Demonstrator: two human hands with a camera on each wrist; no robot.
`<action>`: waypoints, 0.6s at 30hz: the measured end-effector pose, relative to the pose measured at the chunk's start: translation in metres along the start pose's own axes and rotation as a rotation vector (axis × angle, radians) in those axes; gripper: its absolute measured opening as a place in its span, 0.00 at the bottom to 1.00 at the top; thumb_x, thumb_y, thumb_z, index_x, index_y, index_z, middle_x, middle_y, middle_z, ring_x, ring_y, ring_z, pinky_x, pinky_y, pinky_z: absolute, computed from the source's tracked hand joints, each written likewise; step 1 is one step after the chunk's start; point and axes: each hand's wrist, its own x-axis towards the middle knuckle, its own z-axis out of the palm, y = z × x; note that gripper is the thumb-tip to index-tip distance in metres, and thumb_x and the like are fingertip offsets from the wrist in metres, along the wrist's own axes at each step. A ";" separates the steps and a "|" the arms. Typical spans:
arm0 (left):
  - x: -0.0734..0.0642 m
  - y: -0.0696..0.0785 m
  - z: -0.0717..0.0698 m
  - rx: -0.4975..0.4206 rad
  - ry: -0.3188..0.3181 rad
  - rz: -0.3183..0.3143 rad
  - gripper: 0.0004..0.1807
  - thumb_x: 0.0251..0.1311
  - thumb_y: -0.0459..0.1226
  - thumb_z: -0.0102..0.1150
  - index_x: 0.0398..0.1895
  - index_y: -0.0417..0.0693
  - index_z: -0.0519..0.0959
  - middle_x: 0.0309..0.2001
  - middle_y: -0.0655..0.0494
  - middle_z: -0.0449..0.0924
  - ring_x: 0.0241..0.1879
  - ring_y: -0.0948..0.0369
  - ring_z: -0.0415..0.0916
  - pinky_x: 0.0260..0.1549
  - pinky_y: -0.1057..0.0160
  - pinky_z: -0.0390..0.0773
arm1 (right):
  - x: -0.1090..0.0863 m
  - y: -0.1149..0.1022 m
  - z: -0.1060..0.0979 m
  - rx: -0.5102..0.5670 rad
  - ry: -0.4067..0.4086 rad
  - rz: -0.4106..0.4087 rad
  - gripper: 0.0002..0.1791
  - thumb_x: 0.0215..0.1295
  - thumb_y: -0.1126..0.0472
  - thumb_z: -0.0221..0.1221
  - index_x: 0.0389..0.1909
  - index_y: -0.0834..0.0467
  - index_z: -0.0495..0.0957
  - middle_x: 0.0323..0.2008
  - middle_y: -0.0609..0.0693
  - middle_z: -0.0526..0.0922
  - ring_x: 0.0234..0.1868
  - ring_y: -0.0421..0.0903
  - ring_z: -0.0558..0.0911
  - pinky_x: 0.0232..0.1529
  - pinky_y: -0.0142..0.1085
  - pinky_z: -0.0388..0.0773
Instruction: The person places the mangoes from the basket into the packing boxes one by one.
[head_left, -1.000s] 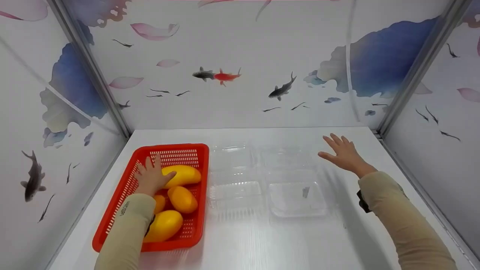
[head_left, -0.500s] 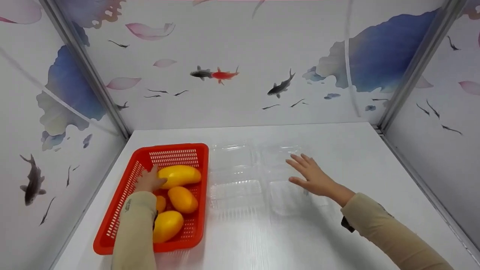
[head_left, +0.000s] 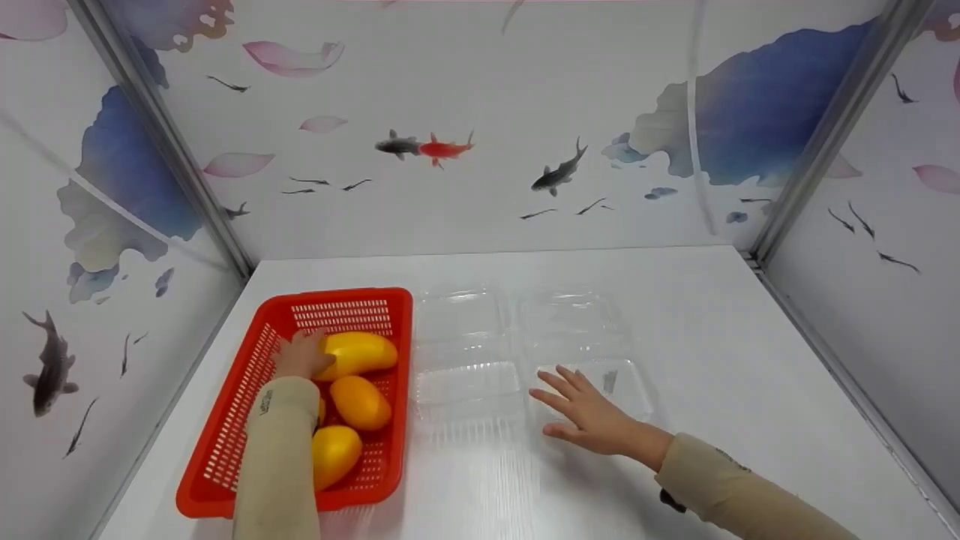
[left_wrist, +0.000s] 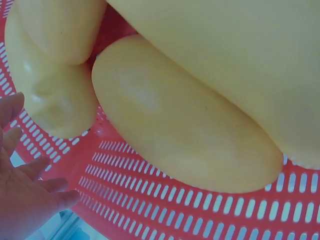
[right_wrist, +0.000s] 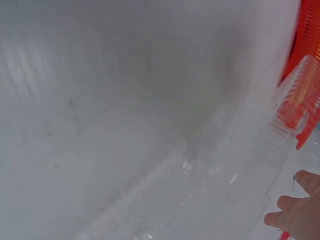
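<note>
The red basket (head_left: 403, 375) stands to my left, the clear plastic boxes (head_left: 469, 384) just beside it. A long yellow mango (head_left: 365, 352) lies toward the basket's far end; my left hand (head_left: 301, 356) has sunk beside it, bringing the fruit, I judge, within grasp. My right hand (head_left: 592, 420) has swung in toward the boxes, palm down. Both grip nothing, fingers loosely spread; whether my left thumb touches the mango, I cannot tell.

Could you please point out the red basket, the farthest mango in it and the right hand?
Red basket (head_left: 403, 397): head view, on its right rim.
Farthest mango (head_left: 363, 353): head view, on its middle.
Right hand (head_left: 591, 418): head view, on the back of the hand.
</note>
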 end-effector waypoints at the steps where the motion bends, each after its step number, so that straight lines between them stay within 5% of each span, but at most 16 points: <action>1: 0.000 0.001 0.001 0.013 0.000 0.010 0.31 0.60 0.39 0.50 0.66 0.40 0.58 0.63 0.27 0.52 0.61 0.28 0.46 0.56 0.30 0.49 | -0.001 -0.001 0.002 -0.005 -0.003 -0.008 0.31 0.65 0.47 0.51 0.67 0.52 0.60 0.69 0.57 0.55 0.68 0.64 0.51 0.64 0.60 0.46; 12: 0.013 0.003 0.015 -0.005 -0.082 0.005 0.34 0.58 0.35 0.54 0.68 0.47 0.56 0.64 0.32 0.53 0.58 0.33 0.52 0.55 0.31 0.52 | -0.005 0.000 0.021 -0.114 0.031 -0.084 0.29 0.63 0.49 0.53 0.64 0.54 0.63 0.64 0.58 0.63 0.65 0.64 0.57 0.60 0.62 0.52; 18: 0.021 0.005 0.024 0.074 -0.051 0.042 0.32 0.58 0.39 0.55 0.67 0.49 0.59 0.60 0.31 0.59 0.56 0.34 0.58 0.53 0.32 0.58 | -0.005 0.001 0.028 -0.175 0.064 -0.101 0.28 0.62 0.49 0.54 0.62 0.52 0.65 0.63 0.58 0.63 0.64 0.64 0.58 0.59 0.61 0.56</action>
